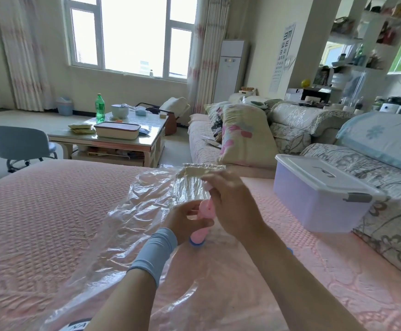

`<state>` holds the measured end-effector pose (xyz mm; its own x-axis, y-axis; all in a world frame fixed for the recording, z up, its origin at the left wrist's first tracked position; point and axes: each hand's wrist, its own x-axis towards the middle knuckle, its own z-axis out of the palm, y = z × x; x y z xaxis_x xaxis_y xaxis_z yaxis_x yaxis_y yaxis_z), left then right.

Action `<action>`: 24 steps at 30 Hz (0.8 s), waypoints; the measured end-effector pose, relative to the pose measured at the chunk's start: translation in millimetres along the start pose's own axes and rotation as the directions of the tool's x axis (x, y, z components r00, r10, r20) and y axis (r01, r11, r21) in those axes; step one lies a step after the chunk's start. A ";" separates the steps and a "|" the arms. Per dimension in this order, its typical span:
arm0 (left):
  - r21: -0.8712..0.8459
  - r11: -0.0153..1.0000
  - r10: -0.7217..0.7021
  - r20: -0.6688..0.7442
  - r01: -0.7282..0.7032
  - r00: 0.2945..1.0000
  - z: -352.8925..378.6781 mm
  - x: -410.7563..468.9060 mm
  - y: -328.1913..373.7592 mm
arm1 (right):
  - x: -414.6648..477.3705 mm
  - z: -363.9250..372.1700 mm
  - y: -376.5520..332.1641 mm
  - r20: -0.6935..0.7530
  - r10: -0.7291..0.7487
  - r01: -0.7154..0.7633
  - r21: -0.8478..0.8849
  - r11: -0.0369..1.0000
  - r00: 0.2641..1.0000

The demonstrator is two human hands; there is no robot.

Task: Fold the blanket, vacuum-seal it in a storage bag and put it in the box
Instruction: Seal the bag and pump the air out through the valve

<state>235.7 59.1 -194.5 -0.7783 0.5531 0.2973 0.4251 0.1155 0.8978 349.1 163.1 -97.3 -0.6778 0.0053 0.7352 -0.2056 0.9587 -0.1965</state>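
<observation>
Two hands hold a pink pump (203,212) that stands upright on the clear storage bag (135,211). The left hand (182,222) wraps its fingers round the pump's fat lower part, and the right hand (233,204) curls round its thin top. The bag lies crinkly on the pink bed cover (51,211). The box (319,204), with its white lid on, sits off to the right, well apart from the bag.

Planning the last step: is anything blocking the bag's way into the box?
Yes: the box has its white lid on, closing the top. The bed between the storage bag and it shows nothing else.
</observation>
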 end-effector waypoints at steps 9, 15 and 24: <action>0.026 1.000 -0.007 -0.006 0.007 1.000 3.8 -0.5 0.5 | -4.1 8.6 2.0 -0.081 0.037 -0.037 -0.003 0.999 0.996; -0.003 1.000 0.009 -0.012 -0.009 1.000 1.0 -1.6 1.6 | -8.2 13.8 4.2 0.122 0.072 -0.066 -0.049 0.997 0.990; -0.002 1.000 0.000 0.000 0.000 1.000 6.3 1.4 -3.3 | 1.6 -0.7 -5.0 -0.254 -0.006 0.004 -0.010 1.000 0.967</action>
<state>236.1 64.7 -199.1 -0.7785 0.5527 0.2975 0.4243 0.1141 0.8983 349.5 158.5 -94.6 -0.4753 0.0713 0.8769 -0.2009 0.9616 -0.1871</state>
